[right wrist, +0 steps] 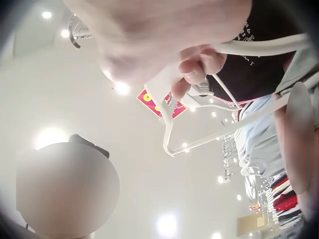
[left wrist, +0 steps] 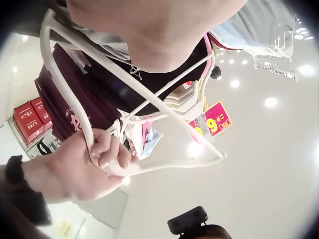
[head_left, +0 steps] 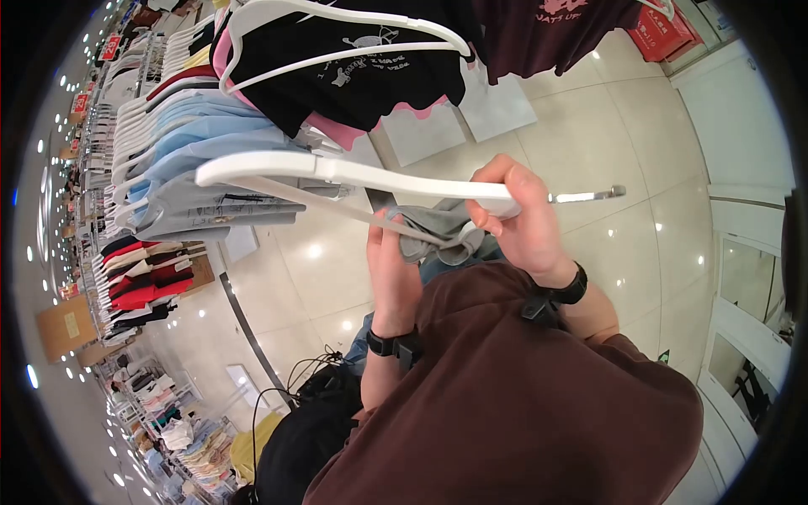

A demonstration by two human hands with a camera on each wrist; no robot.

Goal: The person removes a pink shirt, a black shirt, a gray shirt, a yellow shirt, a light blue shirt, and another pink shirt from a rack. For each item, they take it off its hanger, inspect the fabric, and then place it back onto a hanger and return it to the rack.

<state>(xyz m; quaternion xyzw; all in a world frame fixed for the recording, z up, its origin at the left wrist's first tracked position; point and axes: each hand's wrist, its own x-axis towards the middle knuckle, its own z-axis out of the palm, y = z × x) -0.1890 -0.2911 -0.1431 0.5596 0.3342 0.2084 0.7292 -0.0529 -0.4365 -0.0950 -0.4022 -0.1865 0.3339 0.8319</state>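
A white plastic hanger [head_left: 337, 172] with a metal hook [head_left: 589, 196] lies level in front of me. My right hand [head_left: 505, 210] grips it near the hook, fingers curled round the top bar. The right wrist view shows those fingers [right wrist: 194, 69] wrapped on the hanger [right wrist: 259, 47]. A grey garment [head_left: 438, 231] hangs bunched under the hanger between both hands. My left hand [head_left: 387, 244] pinches that cloth by the hanger's lower bar. In the left wrist view the right hand [left wrist: 99, 154] clutches the hanger [left wrist: 65, 94].
A rack of folded-over shirts [head_left: 194, 126] runs along the left, light blue, grey, red and black. A black T-shirt [head_left: 362, 67] and a maroon one [head_left: 547, 25] hang ahead. Red boxes [head_left: 665, 34] stand on the glossy tiled floor [head_left: 606, 118]. A black bag [head_left: 311, 421] lies below.
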